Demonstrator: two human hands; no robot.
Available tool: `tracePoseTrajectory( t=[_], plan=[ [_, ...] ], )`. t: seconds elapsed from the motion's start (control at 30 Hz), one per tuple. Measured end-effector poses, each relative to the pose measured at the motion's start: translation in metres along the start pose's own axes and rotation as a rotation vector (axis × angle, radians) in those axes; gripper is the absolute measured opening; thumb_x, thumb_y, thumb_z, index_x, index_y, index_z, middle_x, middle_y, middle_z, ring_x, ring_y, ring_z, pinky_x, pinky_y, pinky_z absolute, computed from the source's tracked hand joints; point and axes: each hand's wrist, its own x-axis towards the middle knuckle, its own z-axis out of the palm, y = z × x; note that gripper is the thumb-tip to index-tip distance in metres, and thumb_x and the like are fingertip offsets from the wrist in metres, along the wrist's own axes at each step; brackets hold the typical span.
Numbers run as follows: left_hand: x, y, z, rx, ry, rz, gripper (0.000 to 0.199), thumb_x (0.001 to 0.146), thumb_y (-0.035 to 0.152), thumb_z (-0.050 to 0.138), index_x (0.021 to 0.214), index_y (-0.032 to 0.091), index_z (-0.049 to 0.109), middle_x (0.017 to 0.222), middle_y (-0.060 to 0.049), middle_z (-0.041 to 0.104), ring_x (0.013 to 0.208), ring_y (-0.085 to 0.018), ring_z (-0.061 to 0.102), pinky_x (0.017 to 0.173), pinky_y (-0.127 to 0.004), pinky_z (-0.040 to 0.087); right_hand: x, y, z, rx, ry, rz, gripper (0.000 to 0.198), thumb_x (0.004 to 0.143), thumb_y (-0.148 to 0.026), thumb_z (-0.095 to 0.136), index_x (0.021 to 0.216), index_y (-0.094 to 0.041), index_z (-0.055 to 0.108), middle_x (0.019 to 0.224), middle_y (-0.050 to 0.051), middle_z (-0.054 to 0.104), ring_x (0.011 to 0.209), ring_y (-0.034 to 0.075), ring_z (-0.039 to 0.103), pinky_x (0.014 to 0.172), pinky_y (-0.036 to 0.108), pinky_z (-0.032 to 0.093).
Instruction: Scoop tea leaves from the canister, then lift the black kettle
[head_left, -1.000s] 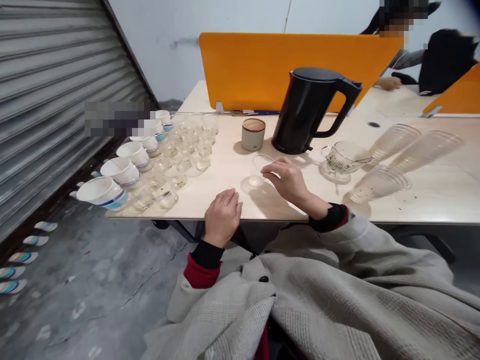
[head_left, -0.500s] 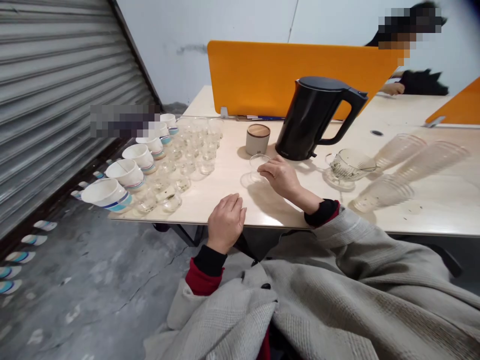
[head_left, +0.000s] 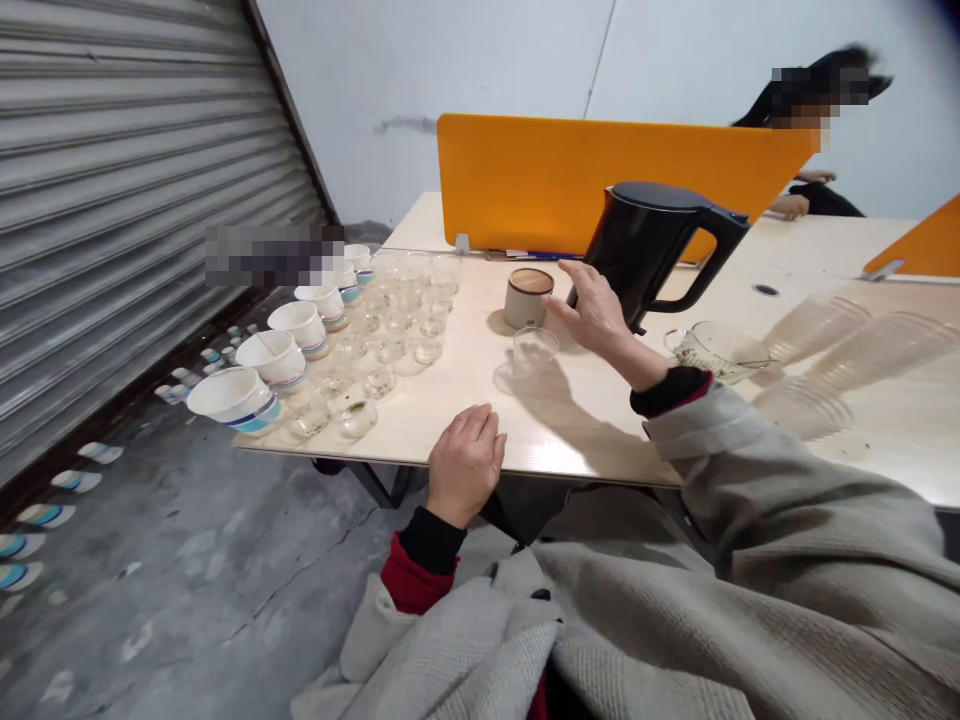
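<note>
My left hand point(head_left: 466, 462) rests at the front edge of the table, fingers lying together with nothing in them. Over the table, my right hand point(head_left: 592, 312) is raised with thumb and fingers apart and holds nothing. It is just right of a small grey canister point(head_left: 523, 308) with a wooden lid, and in front of a black electric kettle point(head_left: 637, 240), partly covering it. Whether it touches either one, I cannot tell. Below the canister stands a clear plastic cup point(head_left: 535, 346), apart from the hand. Right of my wrist is a glass pitcher point(head_left: 712, 348) with green leaves inside, partly behind my sleeve.
Several clear cups point(head_left: 390, 350) with some leaf bits stand in rows on the left, beside a line of white paper bowls point(head_left: 234, 392). Stacked clear cups point(head_left: 885, 350) lie at right. An orange divider point(head_left: 525, 185) stands behind; another person's hand point(head_left: 790, 207) is beyond it.
My right hand has let go of the clear cup, moved up and right toward the canister and kettle, and spread its fingers. My left hand stays at the table edge. The view has shifted slightly.
</note>
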Motion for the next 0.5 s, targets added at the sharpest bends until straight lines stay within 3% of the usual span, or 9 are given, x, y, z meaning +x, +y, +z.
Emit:
tracePoseTrajectory(
  t=[0.1, 0.2, 0.33, 0.5],
  plan=[
    [0.0, 0.001, -0.001, 0.005, -0.002, -0.004, 0.026, 0.105, 0.023, 0.057, 0.124, 0.014, 0.072, 0.128, -0.014, 0.079, 0.12, -0.031, 0.072, 0.103, -0.047, 0.063, 0.033, 0.008, 0.027, -0.01, -0.085, 0.082, 0.086, 0.097, -0.068, 0.061, 0.163, -0.015, 0.047, 0.17, 0.024, 0.04, 0.156, 0.046, 0.039, 0.125, 0.064, 0.037],
    [0.001, 0.002, -0.003, -0.01, -0.017, -0.012, 0.026, 0.105, 0.023, 0.058, 0.125, 0.015, 0.072, 0.129, -0.015, 0.078, 0.121, -0.031, 0.071, 0.103, -0.047, 0.063, 0.055, 0.014, 0.05, 0.03, -0.155, 0.105, 0.094, 0.087, -0.073, 0.07, 0.162, -0.02, 0.047, 0.167, 0.023, 0.043, 0.153, 0.046, 0.043, 0.124, 0.064, 0.038],
    [0.001, 0.003, -0.005, -0.028, -0.04, -0.021, 0.026, 0.105, 0.023, 0.059, 0.126, 0.015, 0.071, 0.13, -0.015, 0.078, 0.121, -0.031, 0.07, 0.103, -0.048, 0.062, 0.066, 0.018, 0.066, 0.111, -0.243, 0.115, 0.082, 0.082, -0.071, 0.073, 0.148, -0.025, 0.059, 0.144, 0.019, 0.058, 0.131, 0.039, 0.06, 0.113, 0.058, 0.051],
    [0.001, 0.004, -0.005, -0.029, -0.042, -0.035, 0.025, 0.104, 0.024, 0.061, 0.125, 0.014, 0.071, 0.131, -0.014, 0.077, 0.122, -0.031, 0.07, 0.104, -0.047, 0.062, 0.062, 0.017, 0.069, 0.128, -0.179, 0.188, 0.072, 0.082, -0.066, 0.073, 0.139, -0.024, 0.065, 0.136, 0.017, 0.058, 0.121, 0.036, 0.062, 0.109, 0.052, 0.054]
  ],
)
